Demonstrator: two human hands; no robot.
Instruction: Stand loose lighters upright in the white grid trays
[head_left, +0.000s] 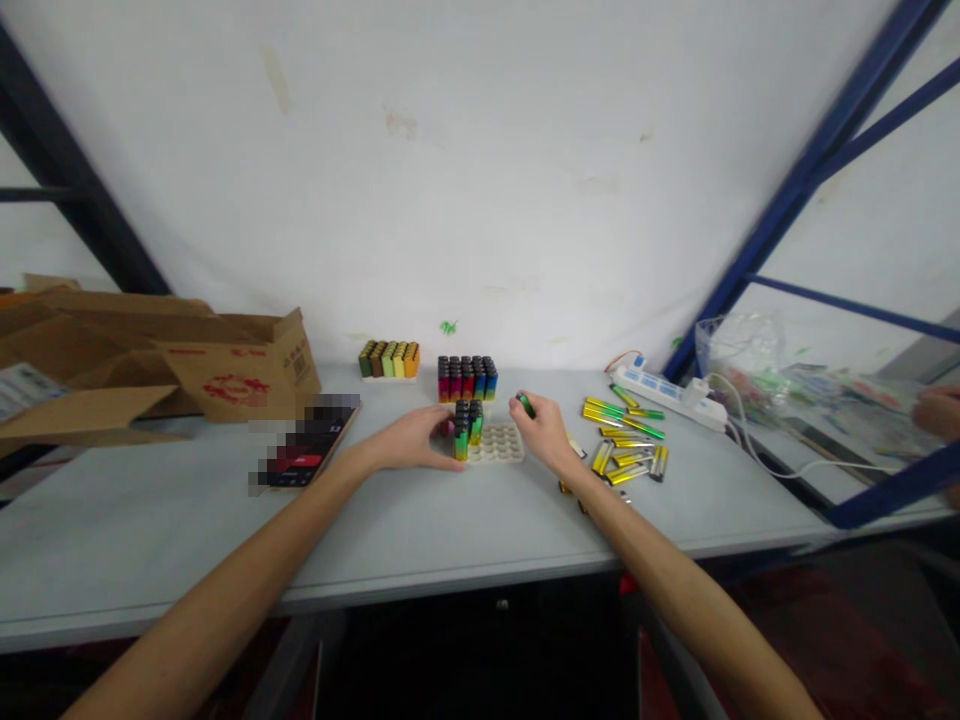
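Observation:
My left hand [415, 438] curves around the left end of a white tray [506, 443] with round holes, thumb at the near side and fingers behind. Several green lighters [462, 440] with black tops stand upright in the tray's left part, beside that hand. The holes on the right side of the tray show bare. Just right of the tray, my right hand [545, 432] is closed on a single green lighter [526, 404], tilted and partly hidden by the fingers. Loose yellow and green lighters [628, 432] lie scattered to the right of this hand.
Behind the tray stand blocks of pink-blue lighters [466, 380] and of yellow-brown lighters [388, 360]. To the left are a dark flat box [315, 440], partly blurred out, and an open carton [240, 370]. A power strip [667, 393] lies right; another person's hand [937, 412] shows far right.

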